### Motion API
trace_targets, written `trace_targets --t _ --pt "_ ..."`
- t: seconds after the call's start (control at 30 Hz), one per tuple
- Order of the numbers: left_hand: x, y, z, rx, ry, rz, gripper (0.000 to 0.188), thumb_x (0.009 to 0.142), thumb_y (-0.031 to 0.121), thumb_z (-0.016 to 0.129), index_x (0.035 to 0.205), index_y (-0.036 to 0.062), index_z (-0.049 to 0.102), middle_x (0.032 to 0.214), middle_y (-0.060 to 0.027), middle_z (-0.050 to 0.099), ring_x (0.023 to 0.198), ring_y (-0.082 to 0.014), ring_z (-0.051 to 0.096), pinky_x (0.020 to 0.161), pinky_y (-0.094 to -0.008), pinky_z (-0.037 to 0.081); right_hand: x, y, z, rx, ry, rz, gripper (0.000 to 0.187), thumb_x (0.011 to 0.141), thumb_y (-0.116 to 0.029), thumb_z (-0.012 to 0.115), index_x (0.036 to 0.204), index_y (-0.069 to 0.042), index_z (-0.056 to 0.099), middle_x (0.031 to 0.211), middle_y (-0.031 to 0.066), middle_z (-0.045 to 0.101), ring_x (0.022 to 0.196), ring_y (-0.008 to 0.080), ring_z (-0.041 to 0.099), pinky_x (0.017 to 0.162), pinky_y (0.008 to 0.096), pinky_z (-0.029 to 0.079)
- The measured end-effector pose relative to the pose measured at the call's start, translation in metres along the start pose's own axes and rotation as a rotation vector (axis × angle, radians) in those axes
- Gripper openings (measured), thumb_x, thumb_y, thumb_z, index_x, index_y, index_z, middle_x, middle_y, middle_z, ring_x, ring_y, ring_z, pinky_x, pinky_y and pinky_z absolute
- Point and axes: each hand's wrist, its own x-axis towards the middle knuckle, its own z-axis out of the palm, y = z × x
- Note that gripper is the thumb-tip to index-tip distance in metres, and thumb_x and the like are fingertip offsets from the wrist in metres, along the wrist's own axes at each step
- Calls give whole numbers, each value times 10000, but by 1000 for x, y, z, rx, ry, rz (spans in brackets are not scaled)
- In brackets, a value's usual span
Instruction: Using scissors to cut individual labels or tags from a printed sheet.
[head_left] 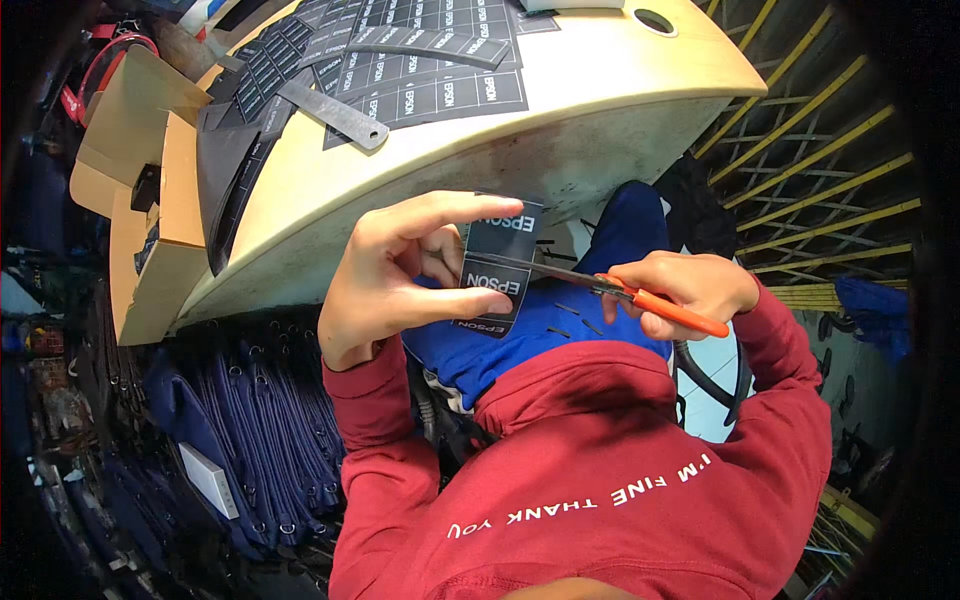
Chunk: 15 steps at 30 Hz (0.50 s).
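Note:
Between the thumb and fingers of my left hand (385, 265) is a strip of black printed labels (500, 240), held upright above my lap. My right hand (690, 285) grips a pair of scissors (680, 312) with orange handles. Their dark blades reach leftward across the strip, along the line between two labels. Whether the blades are parted there is too fine to tell. Several thin dark offcuts (566, 308) lie on my blue trousers (500, 340) below the scissors.
Ahead stands a pale wooden table (600, 70) with printed black sheets (440, 95) and a metal ruler (335, 113) on it. An open cardboard box (160, 230) is at its left. Dark blue straps with rings (260, 430) hang lower left. A yellow-barred folding gate (810, 130) stands right.

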Motion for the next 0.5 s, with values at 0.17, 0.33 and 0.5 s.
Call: trace_targets --t 0.17,0.33,0.5 --pt "1 -1 -1 4 -7 31 591 615 -27 815 1170 -7 614 827 -3 613 559 15 424 498 -144 342 2 8 3 15 4 -62 339 870 -315 539 964 11 540 680 66 529 601 154 483 568 306 415" --pt "0 0 0 -10 8 -5 585 613 -32 816 1163 -2 621 975 -33 628 596 15 437 523 -136 381 5 7 2 21 -25 -23 479 832 -429 472 973 21 560 671 102 533 574 229 511 554 331 410" --pt "1 2 2 -17 2 -22 585 607 -41 815 1158 0 624 1049 -47 621 606 11 444 528 -140 408 5 5 0 37 -55 19 504 855 -458 475 978 24 560 610 58 505 530 185 487 517 314 390"
